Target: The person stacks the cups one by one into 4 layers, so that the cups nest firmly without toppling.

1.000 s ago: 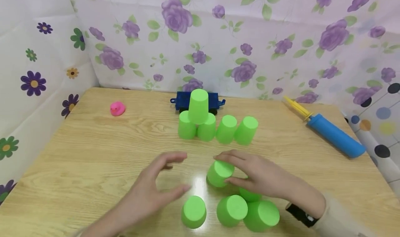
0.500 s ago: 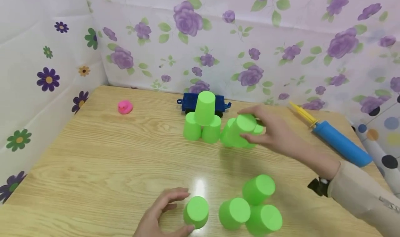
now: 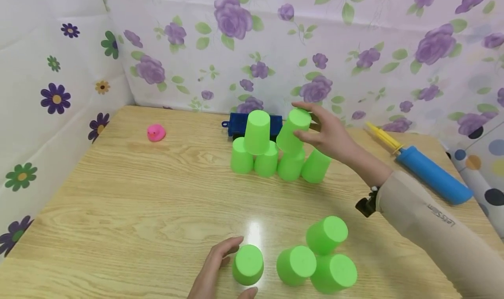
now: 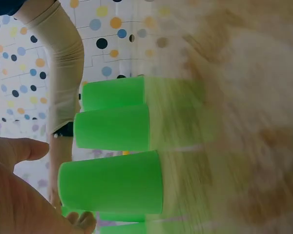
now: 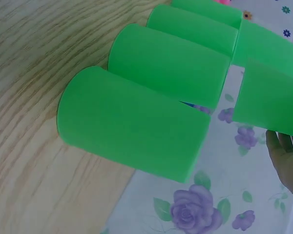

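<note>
Right hand [image 3: 328,135] is grasping a mouth-down green cup [image 3: 290,135] above the rightmost back cups [image 3: 290,168]; left hand [image 3: 212,266], ungripping, is curving loosely beside the nearest cup [image 3: 248,264]

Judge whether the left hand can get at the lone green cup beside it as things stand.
Probably yes: the left hand is close beside the lone green cup, and nothing visible stands between them.

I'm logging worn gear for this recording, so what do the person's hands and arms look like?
The left hand and right hand are bare, without gloves. The right arm wears a close-fitting beige sleeve with small dark lettering and, at the wrist, a small black device. The left wrist view shows dark fabric above that sleeve. The left forearm is out of view.
</note>
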A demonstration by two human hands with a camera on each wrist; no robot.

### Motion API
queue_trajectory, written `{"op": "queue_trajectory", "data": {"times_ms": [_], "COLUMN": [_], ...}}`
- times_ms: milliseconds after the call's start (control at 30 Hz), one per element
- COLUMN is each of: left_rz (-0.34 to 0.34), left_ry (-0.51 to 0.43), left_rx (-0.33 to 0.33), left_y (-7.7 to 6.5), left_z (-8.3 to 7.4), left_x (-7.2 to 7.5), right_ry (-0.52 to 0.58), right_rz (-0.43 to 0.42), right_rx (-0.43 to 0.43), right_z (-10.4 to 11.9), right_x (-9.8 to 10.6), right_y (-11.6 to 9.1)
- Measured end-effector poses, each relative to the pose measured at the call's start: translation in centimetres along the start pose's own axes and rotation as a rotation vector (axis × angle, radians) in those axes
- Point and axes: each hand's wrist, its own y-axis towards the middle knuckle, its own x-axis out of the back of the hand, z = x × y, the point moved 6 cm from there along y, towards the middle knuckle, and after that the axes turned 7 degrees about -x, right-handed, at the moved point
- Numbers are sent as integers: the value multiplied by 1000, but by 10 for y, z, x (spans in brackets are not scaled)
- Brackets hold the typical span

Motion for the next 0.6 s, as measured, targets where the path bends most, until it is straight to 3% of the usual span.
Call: {"op": "queue_trajectory", "data": {"times_ms": [167, 300, 600], "left_rz": [33, 64, 142], "left_ry": [33, -8, -51], "left_rx": [-61, -32, -119], "left_y": [6, 9, 14], "left_z": [0, 4, 9], "left_x": [-3, -5, -11], "right_ry": [58, 37, -8], "right_rz": [30, 57, 60], "right_rx": [-45, -9, 49], "right_z": [-5, -5, -3], "right_x": [-6, -12, -18], "right_y": [9, 9, 7]}}
